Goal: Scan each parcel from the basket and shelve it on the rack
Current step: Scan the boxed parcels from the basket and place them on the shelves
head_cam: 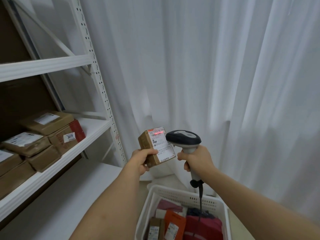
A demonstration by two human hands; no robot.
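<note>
My left hand (141, 161) grips a small brown cardboard parcel (152, 146) by its lower end, its white shipping label turned toward me. A red scan line falls across the top of that label. My right hand (197, 160) holds the handle of a grey and black barcode scanner (184, 138), whose head points at the label from the right. The scanner's cable hangs down into a white plastic basket (173, 193) below, which holds several parcels and bags in red, orange, pink and brown.
A white metal rack (97, 127) stands at the left. Its middle shelf carries several brown boxes (50, 135), one tagged 3011, with bare shelf at its right end. A lower shelf board (74, 187) lies beneath. White curtains (225, 75) hang behind.
</note>
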